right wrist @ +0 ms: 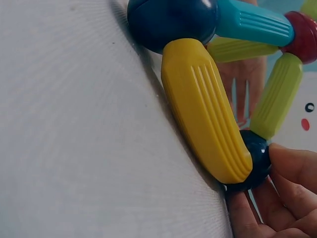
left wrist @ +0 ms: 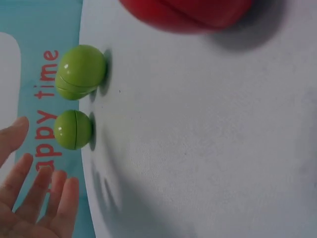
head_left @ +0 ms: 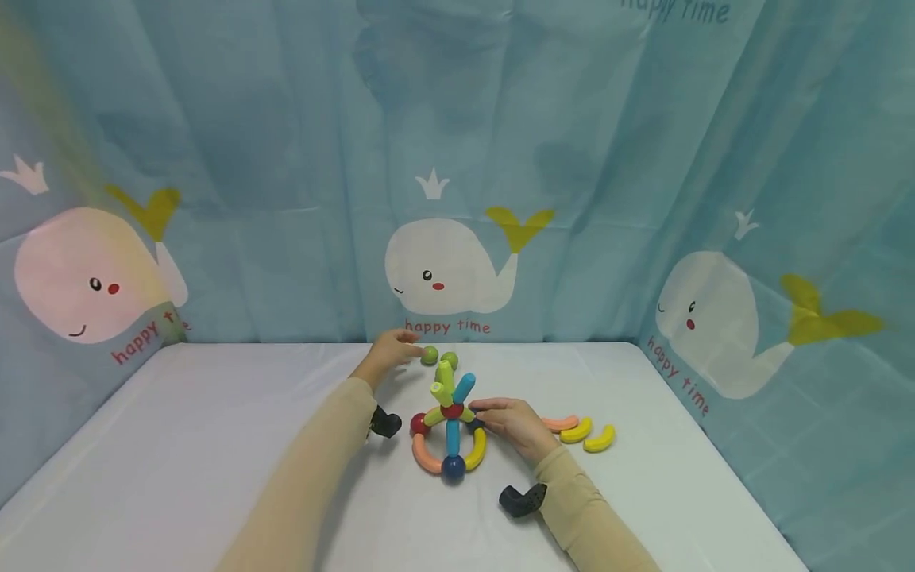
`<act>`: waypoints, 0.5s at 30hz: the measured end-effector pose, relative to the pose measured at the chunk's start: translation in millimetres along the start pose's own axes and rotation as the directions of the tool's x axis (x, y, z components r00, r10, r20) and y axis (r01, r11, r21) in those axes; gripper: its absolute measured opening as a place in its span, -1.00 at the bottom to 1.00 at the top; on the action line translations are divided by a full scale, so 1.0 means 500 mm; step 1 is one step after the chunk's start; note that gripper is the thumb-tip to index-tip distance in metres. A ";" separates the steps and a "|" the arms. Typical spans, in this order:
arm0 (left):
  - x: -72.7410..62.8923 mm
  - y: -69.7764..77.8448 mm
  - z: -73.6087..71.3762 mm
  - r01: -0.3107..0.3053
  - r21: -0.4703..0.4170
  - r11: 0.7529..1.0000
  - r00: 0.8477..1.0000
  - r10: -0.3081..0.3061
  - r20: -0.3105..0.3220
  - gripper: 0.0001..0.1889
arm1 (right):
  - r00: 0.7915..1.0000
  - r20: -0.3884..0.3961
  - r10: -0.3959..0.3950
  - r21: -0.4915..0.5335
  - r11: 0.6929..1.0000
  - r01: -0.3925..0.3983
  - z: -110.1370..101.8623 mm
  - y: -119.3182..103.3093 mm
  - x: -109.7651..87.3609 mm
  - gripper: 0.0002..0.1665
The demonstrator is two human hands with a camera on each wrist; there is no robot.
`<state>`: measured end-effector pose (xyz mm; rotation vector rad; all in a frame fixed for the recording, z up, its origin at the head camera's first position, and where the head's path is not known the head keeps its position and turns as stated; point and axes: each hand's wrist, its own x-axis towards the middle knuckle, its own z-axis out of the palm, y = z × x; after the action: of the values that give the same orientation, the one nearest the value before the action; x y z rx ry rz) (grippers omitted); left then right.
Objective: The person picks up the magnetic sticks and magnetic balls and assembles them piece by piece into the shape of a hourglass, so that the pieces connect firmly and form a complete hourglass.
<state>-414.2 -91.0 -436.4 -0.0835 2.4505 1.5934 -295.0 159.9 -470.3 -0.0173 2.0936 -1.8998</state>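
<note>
Several rods and balls make up a toy structure (head_left: 453, 438) on the white table. A red ball (head_left: 452, 411) tops it, with green rods and a blue rod (head_left: 465, 387) sticking up. A yellow curved rod (right wrist: 203, 109) and a pink curved rod (head_left: 426, 457) form its base with a front dark blue ball (head_left: 453, 469). My right hand (head_left: 516, 427) holds the rear-right dark blue ball (right wrist: 258, 154) between thumb and fingers. Behind the structure, my left hand (head_left: 389, 352) reaches toward a green ball (left wrist: 73, 130), fingers spread and holding nothing. Another green ball (left wrist: 81, 69) lies beside it.
Right of my right hand lie a loose pink curved rod (head_left: 563, 423) and two yellow curved rods (head_left: 599, 438). A blue curtain (head_left: 286, 270) printed with whales hangs along the back and sides of the white table (head_left: 214, 445).
</note>
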 end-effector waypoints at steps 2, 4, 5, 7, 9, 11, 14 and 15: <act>0.003 -0.003 0.001 -0.010 0.002 1.000 1.000 0.010 0.015 -0.38 | 1.000 0.004 -0.001 0.000 1.000 0.001 0.000 0.001 0.001 -0.60; 0.002 -0.006 0.003 -0.015 -0.003 1.000 0.999 0.015 0.037 -0.37 | 1.000 0.001 0.001 0.003 1.000 -0.001 -0.001 0.001 0.000 -0.60; 0.002 -0.007 0.004 -0.014 -0.006 1.000 0.999 0.014 0.046 -0.37 | 1.000 0.000 0.002 0.005 1.000 -0.002 -0.002 0.002 0.000 -0.60; 0.001 -0.010 0.008 -0.009 -0.014 1.000 0.998 0.010 0.059 -0.37 | 1.000 -0.002 0.003 0.009 1.000 -0.003 -0.004 0.002 -0.001 -0.60; -0.001 -0.011 0.010 -0.008 -0.029 1.000 0.998 0.010 0.063 -0.38 | 1.000 0.004 0.003 0.019 1.000 -0.003 -0.004 0.004 -0.001 -0.60; -0.001 -0.012 0.013 -0.015 -0.033 0.999 0.997 0.017 0.075 -0.37 | 1.000 0.015 0.000 0.021 1.000 -0.001 -0.005 0.007 0.000 -0.60; 0.000 -0.015 0.020 -0.035 0.035 0.999 0.992 0.031 0.121 -0.36 | 1.000 0.025 0.000 0.016 1.000 -0.001 -0.005 0.011 0.002 -0.59; 0.001 -0.015 0.022 -0.044 0.063 0.997 0.990 0.035 0.135 -0.36 | 1.000 0.025 0.002 0.018 1.000 -0.003 -0.005 0.012 0.002 -0.59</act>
<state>-411.6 -84.2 -447.6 0.0812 2.4125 1.4806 -295.6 162.7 -476.2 -0.0342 2.0589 -1.9074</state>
